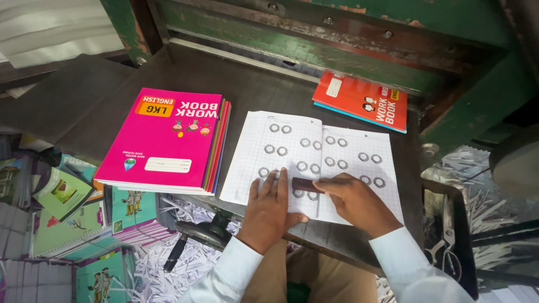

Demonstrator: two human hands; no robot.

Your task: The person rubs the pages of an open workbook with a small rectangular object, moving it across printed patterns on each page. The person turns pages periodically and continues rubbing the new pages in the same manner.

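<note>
Two hands working an open squared-paper book (pixel 314 163), lying flat near the front edge of the dark metal table (pixel 112 106). Left hand (pixel 271 210) pressing down, fingers spread flat, pinning the left page beside the centre fold. Right hand (pixel 355 199) pinching a small dark block (pixel 306 184), fingers curled narrow around it, laying it across the fold. Probably best keeping the left palm firm and drawing the block evenly along the fold, pages not shifting. Sitting just left: a stack of workbooks with a pink cover (pixel 165 140). Resting farther back, well apart: an orange workbook (pixel 362 101).
</note>
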